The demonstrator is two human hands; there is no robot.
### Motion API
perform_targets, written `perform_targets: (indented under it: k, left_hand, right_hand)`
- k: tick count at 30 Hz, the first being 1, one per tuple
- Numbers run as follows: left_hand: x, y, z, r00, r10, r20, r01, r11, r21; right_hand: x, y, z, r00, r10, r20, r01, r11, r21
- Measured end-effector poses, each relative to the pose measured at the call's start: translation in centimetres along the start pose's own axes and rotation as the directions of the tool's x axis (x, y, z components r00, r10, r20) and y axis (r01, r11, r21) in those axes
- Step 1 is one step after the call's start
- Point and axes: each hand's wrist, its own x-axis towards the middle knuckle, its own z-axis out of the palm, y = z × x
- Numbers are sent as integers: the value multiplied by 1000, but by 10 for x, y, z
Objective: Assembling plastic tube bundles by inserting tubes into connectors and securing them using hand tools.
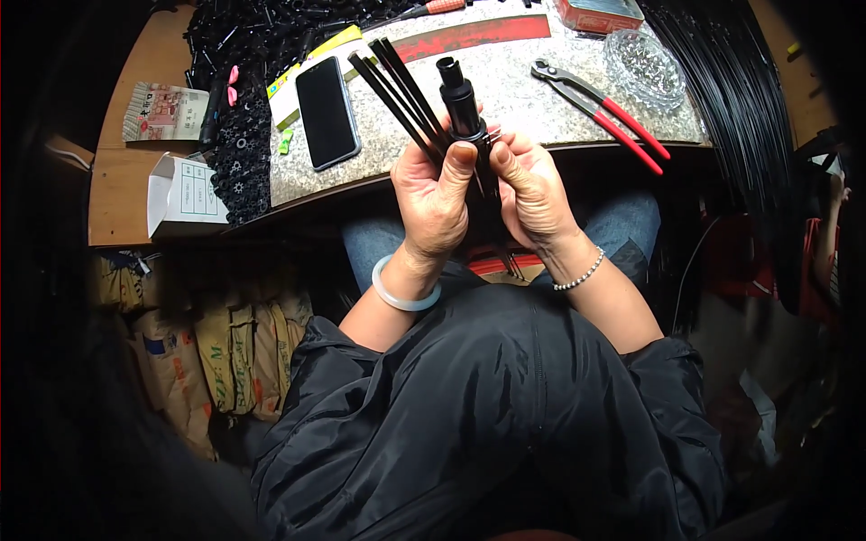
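Both hands, left hand [435,194] and right hand [532,191], grip clamped on a black tube [462,99] with rods [397,86], just right of the phone [327,111].

Left hand [431,194], right hand [532,189] grip black rod assembly [458,99]; red-handled pliers [600,106], phone [327,110] on table [514,81].

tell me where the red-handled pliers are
In the head view, the red-handled pliers lie on the stone worktop, right of the hands, beside a glass dish.
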Motion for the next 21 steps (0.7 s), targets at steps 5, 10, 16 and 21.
perform_targets:
  k: [5,10,16,21]
  left_hand:
    - [0,-1,-4,998,-54,24,53,999,11]
    - [-1,-1,-7,990,-127,61,126,992,21]
    - [12,7,-9,969,-198,146,209,975,-68]
    - [27,14,-18,962,-140,234,188,962,-198]
  right_hand:
    - [5,-4,-7,997,28,74,-31,998,51]
    - [10,-11,-9,991,43,127,-41,999,-17]
    - [1,12,-7,981,-180,71,192,949,-252]
    - [-19,35,-19,972,-64,225,225,528,-819]
